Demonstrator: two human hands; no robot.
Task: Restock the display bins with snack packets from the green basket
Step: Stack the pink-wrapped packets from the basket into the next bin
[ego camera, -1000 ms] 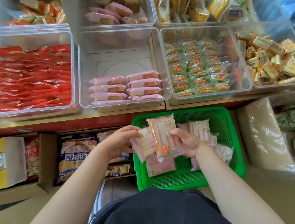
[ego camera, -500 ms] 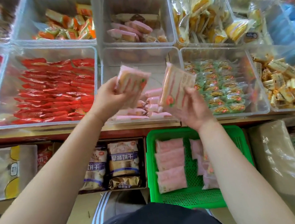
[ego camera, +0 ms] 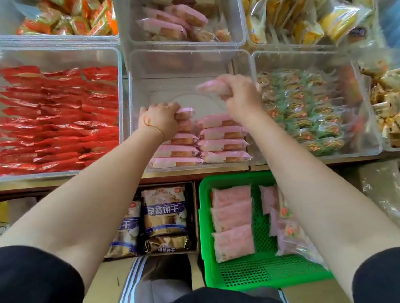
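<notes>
Far left, red packets (ego camera: 53,118) are seen filling a clear bin, flat in rows. L hand (ego camera: 159,121) is curled over a pink packet (ego camera: 184,114) at the top of the left stack inside the center bin (ego camera: 183,61); grip is closed round it, w/ an orange thread on the wrist. Pink stacks (ego camera: 218,144) are lined in two columns at the bin's near end. R hand (ego camera: 240,94) is held above the right column, grip clamped on another pink packet (ego camera: 211,87), blurred. Below, the green basket (ego camera: 258,274) is set on the floor, more pink packets (ego camera: 232,222) lying inside. To the right, green-wrapped snacks (ego camera: 302,114) are binned.
</notes>
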